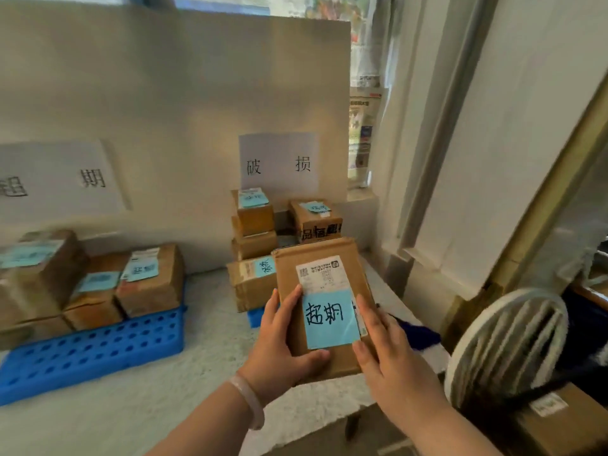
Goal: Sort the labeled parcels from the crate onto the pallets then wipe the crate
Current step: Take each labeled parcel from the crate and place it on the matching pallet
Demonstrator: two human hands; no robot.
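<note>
Parcel (324, 274) — flat, brown cardboard, held up above the counter (204, 324) between both hands, its long side running away from the person. A white shipping label sits on the upper face, and below it a blue note (330, 319) handwritten 超期.

Left hand (279, 350): grips the parcel's left edge, thumb laid across the near end of the face; a pale bracelet (250, 399) is on the wrist.

Right hand (391, 360): holds the right edge, fingers lying along it beside the note.

Left pallet (98, 350) — blue, perforated, on the counter well to the left of the hands. It carries several brown boxes (151, 281) with blue notes, under a wall sign (59, 179) reading 超期.

Right pallet (255, 315): only a blue corner shows, just beyond the left hand. It bears a stack of boxes (253, 218), also blue-noted, under a sign (279, 161) reading 破损. In this view the held parcel overlaps that stack.

Cardboard box (552, 419), labelled, lower right.
</note>
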